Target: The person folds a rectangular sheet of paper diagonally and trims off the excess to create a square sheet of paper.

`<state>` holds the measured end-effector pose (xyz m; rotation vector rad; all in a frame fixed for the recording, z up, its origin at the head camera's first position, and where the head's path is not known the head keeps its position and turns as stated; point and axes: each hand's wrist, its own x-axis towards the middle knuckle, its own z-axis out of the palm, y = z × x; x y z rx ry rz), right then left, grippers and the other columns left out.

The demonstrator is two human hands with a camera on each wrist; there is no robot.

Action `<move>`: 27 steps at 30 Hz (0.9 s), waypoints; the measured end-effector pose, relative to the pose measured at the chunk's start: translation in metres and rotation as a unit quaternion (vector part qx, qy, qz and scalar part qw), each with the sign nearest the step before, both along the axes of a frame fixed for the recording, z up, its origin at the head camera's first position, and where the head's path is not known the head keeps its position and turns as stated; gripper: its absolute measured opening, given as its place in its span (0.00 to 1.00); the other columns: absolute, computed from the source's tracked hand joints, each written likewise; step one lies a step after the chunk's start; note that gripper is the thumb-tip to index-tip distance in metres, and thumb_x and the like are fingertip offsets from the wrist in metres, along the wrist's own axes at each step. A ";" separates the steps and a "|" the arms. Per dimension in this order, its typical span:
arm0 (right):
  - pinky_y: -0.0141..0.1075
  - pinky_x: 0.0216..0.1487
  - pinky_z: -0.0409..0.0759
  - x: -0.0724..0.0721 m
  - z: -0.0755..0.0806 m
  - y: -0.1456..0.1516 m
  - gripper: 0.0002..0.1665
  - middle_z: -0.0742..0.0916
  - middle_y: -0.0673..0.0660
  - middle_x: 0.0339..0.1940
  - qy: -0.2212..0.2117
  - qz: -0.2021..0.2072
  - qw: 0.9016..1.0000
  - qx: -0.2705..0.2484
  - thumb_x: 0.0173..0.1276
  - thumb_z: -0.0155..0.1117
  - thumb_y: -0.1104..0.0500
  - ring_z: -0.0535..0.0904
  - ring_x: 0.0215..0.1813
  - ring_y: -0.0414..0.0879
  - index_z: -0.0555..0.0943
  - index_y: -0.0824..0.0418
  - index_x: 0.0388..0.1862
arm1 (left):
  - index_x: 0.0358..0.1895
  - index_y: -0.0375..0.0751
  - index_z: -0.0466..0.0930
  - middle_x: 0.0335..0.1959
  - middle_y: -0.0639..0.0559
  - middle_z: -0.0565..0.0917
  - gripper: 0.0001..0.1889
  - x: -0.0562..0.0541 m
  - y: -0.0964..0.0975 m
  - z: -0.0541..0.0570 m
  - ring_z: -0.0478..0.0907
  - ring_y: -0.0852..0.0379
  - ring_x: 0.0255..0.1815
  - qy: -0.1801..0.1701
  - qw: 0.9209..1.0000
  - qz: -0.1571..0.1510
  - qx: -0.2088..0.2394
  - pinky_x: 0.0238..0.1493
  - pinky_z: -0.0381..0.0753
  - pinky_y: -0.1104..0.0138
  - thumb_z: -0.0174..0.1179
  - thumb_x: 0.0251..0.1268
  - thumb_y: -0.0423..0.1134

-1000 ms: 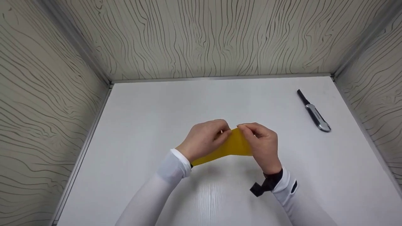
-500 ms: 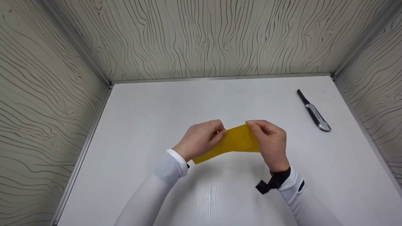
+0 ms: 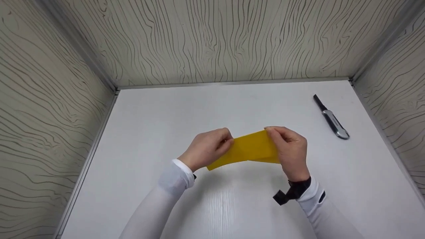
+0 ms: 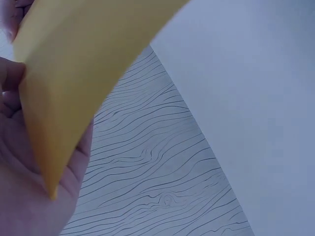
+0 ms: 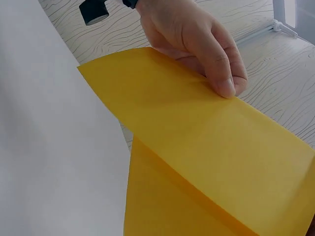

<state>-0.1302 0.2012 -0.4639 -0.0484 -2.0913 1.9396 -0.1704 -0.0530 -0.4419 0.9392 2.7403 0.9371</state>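
Walls: pale panels [image 3: 212, 39] with dark wood-grain lines close in the far, left and right sides, joined by grey metal trim [image 3: 232, 83].
Tabletop: a white, lightly glossy surface [image 3: 166, 116], with soft shadows below the hands.
Yellow sheet: a thin, flexible yellow sheet [image 3: 254, 147] is held up off the tabletop, near the middle, slanting with its right end farther away; the right wrist view shows a second yellow layer beneath the upper one.
Left hand: the left hand [image 3: 207, 146] pinches the sheet's far edge between thumb and fingers; a free corner hangs past it on the near left side.
Right hand: the right hand [image 3: 292, 154] pinches the sheet's right end, thumb near the far corner.
Wrists: white sleeves [image 3: 149, 205] cover both forearms; a black wrist camera [image 3: 287, 196] is strapped to the right wrist.
Far right: a silver-and-black stick lighter [image 3: 332, 118] lies on the tabletop, well apart from both hands, its black tip pointing far and left.
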 end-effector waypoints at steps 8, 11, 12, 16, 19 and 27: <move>0.38 0.37 0.87 -0.001 0.002 0.010 0.21 0.87 0.62 0.44 -0.029 -0.048 0.998 -0.028 0.71 0.70 0.46 0.82 0.38 0.58 0.90 0.60 0.50 | 0.40 0.51 0.79 0.33 0.63 0.81 0.06 -0.001 -0.012 -0.005 0.77 0.63 0.31 -0.020 0.999 0.029 -0.002 0.36 0.79 0.67 0.56 0.79 0.44; 0.39 0.38 0.87 -0.001 0.002 0.012 0.21 0.87 0.62 0.45 -0.039 -0.045 0.998 -0.027 0.71 0.69 0.45 0.82 0.38 0.58 0.90 0.60 0.51 | 0.40 0.51 0.79 0.34 0.63 0.81 0.06 0.000 -0.015 -0.006 0.78 0.62 0.32 -0.027 0.999 0.030 0.002 0.37 0.80 0.67 0.56 0.78 0.45; 0.39 0.39 0.87 -0.001 0.002 0.013 0.21 0.87 0.62 0.45 -0.043 -0.043 0.998 -0.028 0.71 0.69 0.45 0.82 0.39 0.58 0.89 0.60 0.51 | 0.40 0.51 0.79 0.34 0.63 0.81 0.06 0.000 -0.016 -0.007 0.78 0.62 0.32 -0.028 0.999 0.029 0.004 0.37 0.80 0.67 0.56 0.78 0.45; 0.38 0.39 0.86 -0.002 0.002 0.016 0.22 0.86 0.62 0.46 -0.045 -0.054 0.997 -0.035 0.71 0.69 0.45 0.81 0.40 0.58 0.89 0.60 0.52 | 0.40 0.52 0.79 0.35 0.63 0.81 0.06 0.000 -0.022 -0.009 0.78 0.63 0.33 -0.033 0.999 0.038 0.011 0.37 0.81 0.67 0.56 0.78 0.45; 0.37 0.39 0.86 -0.003 0.003 0.019 0.21 0.86 0.62 0.46 -0.042 -0.068 0.996 -0.035 0.71 0.69 0.45 0.81 0.40 0.58 0.89 0.60 0.52 | 0.39 0.53 0.79 0.35 0.64 0.81 0.06 0.001 -0.027 -0.010 0.78 0.62 0.33 -0.041 0.998 0.054 0.014 0.37 0.80 0.67 0.56 0.78 0.44; 0.37 0.41 0.86 -0.002 0.002 0.023 0.21 0.86 0.61 0.48 -0.047 -0.074 0.995 -0.038 0.71 0.69 0.47 0.81 0.42 0.58 0.89 0.60 0.53 | 0.39 0.54 0.77 0.37 0.64 0.81 0.07 0.002 -0.035 -0.012 0.78 0.60 0.35 -0.069 0.995 0.063 0.030 0.38 0.80 0.65 0.57 0.79 0.47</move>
